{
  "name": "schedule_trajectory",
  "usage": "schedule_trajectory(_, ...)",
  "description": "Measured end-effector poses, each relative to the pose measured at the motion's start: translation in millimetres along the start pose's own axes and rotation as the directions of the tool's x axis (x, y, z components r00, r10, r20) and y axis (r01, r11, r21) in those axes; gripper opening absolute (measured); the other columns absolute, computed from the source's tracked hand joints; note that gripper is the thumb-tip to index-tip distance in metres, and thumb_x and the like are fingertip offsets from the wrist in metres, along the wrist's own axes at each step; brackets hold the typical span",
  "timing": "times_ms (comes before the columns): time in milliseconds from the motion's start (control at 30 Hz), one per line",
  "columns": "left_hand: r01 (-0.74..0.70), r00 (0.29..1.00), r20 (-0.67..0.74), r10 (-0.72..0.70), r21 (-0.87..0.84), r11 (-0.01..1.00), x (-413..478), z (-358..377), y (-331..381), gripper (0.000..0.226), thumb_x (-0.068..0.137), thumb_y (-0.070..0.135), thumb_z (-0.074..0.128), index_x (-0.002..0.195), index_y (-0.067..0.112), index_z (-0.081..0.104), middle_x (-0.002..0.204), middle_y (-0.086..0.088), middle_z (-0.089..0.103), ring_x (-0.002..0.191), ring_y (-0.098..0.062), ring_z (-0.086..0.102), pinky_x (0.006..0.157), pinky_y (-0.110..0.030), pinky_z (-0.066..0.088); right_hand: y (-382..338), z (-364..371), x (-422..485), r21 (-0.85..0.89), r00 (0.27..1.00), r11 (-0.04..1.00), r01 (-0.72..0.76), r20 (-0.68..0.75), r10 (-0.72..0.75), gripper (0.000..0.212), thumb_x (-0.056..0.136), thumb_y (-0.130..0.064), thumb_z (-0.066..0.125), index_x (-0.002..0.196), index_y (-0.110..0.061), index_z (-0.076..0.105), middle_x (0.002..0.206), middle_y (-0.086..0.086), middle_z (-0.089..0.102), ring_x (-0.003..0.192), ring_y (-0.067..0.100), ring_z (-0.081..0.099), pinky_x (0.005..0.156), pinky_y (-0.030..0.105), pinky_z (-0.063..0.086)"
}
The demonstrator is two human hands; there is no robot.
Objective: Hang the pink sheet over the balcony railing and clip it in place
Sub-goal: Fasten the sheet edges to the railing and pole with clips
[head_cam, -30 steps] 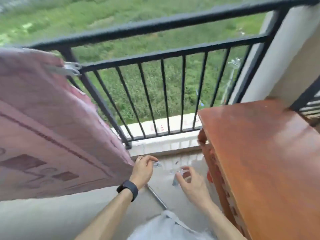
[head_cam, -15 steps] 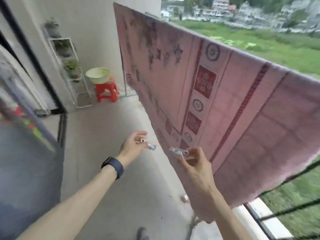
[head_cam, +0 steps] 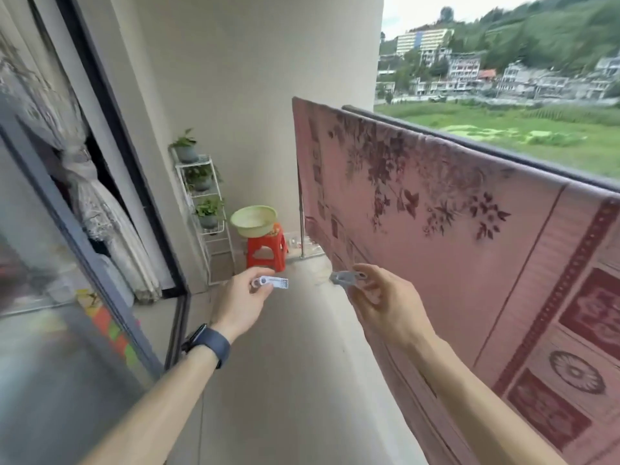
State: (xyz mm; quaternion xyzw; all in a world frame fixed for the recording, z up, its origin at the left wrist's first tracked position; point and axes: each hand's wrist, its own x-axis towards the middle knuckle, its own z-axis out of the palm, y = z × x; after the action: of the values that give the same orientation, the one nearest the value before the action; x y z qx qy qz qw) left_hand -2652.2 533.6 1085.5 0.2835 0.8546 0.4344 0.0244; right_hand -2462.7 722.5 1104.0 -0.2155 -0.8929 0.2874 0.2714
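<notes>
The pink sheet point(head_cam: 436, 236) with dark red flower and border patterns hangs over the balcony railing point(head_cam: 469, 142) on the right, reaching down towards the floor. My left hand point(head_cam: 243, 302), with a dark watch on its wrist, pinches a clear plastic clip point(head_cam: 273, 282) in mid-air over the floor. My right hand point(head_cam: 379, 297) pinches a second clear clip point(head_cam: 345, 277) just in front of the sheet's lower part. Both hands are below the rail's top.
At the far end stand a white plant rack point(head_cam: 203, 209) with potted plants, a red stool point(head_cam: 266, 250) carrying a pale green basin point(head_cam: 254, 220), and a wall. A glass sliding door point(head_cam: 67, 263) with a curtain lines the left side. Grey floor point(head_cam: 285, 380) runs between.
The view swung from the right-hand table and bare railing to the left along the hung sheet. Both hands rose from the floor, each holding a clip.
</notes>
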Motion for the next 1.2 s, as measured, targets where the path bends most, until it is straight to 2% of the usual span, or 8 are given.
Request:
schedule_trajectory(100, -0.076, 0.997, -0.002, 0.076, 0.088, 0.993, 74, -25, 4, 0.020, 0.088, 0.021, 0.067, 0.105, 0.032, 0.072, 0.103, 0.007, 0.071, 0.095, -0.015, 0.065, 0.086, -0.032, 0.050, -14, 17, 76, -0.128, 0.999, 0.991, 0.033, 0.036, -0.029, 0.036, 0.092, -0.034, 0.065, 0.127, -0.029, 0.062, 0.118, -0.008, 0.068, 0.108, 0.017, 0.061, 0.089, 0.031, 0.049)
schedule_trajectory(333, -0.074, 0.997, 0.014, 0.075, -0.085, 0.994, 241, -48, 16, 0.026, 0.081, 0.001, 0.069, 0.093, 0.023, 0.072, 0.090, 0.006, 0.071, 0.082, -0.012, 0.065, 0.061, -0.007, 0.045, -28, 56, 247, -0.133, 0.998, 0.990, 0.052, -0.010, -0.054, 0.038, 0.090, -0.029, 0.066, 0.128, -0.027, 0.062, 0.122, -0.004, 0.067, 0.113, 0.020, 0.061, 0.092, 0.036, 0.050)
schedule_trajectory(433, -0.109, 0.994, -0.002, 0.109, -0.076, 0.991, 309, -42, 11, 0.029, 0.079, 0.000, 0.069, 0.094, 0.025, 0.069, 0.093, 0.009, 0.071, 0.083, -0.010, 0.066, 0.067, -0.011, 0.047, -19, 80, 320, -0.093, 0.997, 0.993, 0.069, -0.039, -0.073, 0.037, 0.089, -0.029, 0.066, 0.126, -0.028, 0.062, 0.121, -0.004, 0.068, 0.111, 0.021, 0.062, 0.091, 0.037, 0.051)
schedule_trajectory(533, -0.137, 0.991, -0.012, 0.136, -0.022, 0.990, 387, -34, 4, 0.031, 0.079, 0.005, 0.071, 0.101, 0.026, 0.068, 0.102, 0.009, 0.069, 0.093, -0.010, 0.065, 0.081, -0.024, 0.052, -6, 103, 399, -0.066, 0.993, 0.993, 0.101, -0.047, -0.104, 0.034, 0.089, -0.032, 0.066, 0.123, -0.028, 0.063, 0.118, -0.005, 0.069, 0.108, 0.020, 0.064, 0.088, 0.036, 0.052)
schedule_trajectory(700, -0.131, 0.990, -0.053, 0.132, 0.019, 0.991, 522, -36, 2, 0.032, 0.083, 0.010, 0.070, 0.111, 0.023, 0.066, 0.113, 0.002, 0.067, 0.107, -0.015, 0.061, 0.095, -0.036, 0.049, 8, 123, 534, -0.093, 0.982, 0.981, 0.169, -0.068, -0.175, 0.032, 0.089, -0.036, 0.064, 0.121, -0.030, 0.063, 0.117, -0.009, 0.069, 0.108, 0.018, 0.062, 0.085, 0.033, 0.052)
schedule_trajectory(933, -0.157, 0.982, -0.088, 0.165, 0.093, 0.983, 689, -35, -6, 0.017, 0.081, 0.019, 0.073, 0.092, 0.031, 0.072, 0.099, 0.002, 0.066, 0.093, -0.014, 0.062, 0.082, -0.029, 0.048, 21, 152, 703, -0.073, 0.975, 0.974, 0.214, -0.046, -0.218, 0.032, 0.091, -0.039, 0.061, 0.123, -0.035, 0.060, 0.118, -0.013, 0.067, 0.105, 0.012, 0.063, 0.085, 0.035, 0.054)
schedule_trajectory(1067, -0.176, 0.979, -0.098, 0.181, 0.065, 0.982, 783, -24, -26, 0.017, 0.080, 0.015, 0.074, 0.090, 0.028, 0.074, 0.093, 0.001, 0.065, 0.088, -0.016, 0.064, 0.083, -0.031, 0.049, 34, 189, 793, -0.063, 0.974, 0.975, 0.214, -0.069, -0.218, 0.033, 0.091, -0.040, 0.062, 0.124, -0.035, 0.058, 0.117, -0.015, 0.065, 0.102, 0.006, 0.063, 0.086, 0.035, 0.053)
schedule_trajectory(1200, -0.198, 0.977, -0.076, 0.200, 0.042, 0.979, 881, -12, -59, 0.015, 0.080, 0.017, 0.073, 0.089, 0.030, 0.075, 0.095, 0.007, 0.065, 0.090, -0.010, 0.063, 0.082, -0.023, 0.047, 45, 240, 882, -0.052, 0.970, 0.974, 0.221, -0.096, -0.225, 0.032, 0.090, -0.038, 0.064, 0.122, -0.034, 0.060, 0.116, -0.015, 0.066, 0.098, 0.005, 0.063, 0.082, 0.033, 0.053)
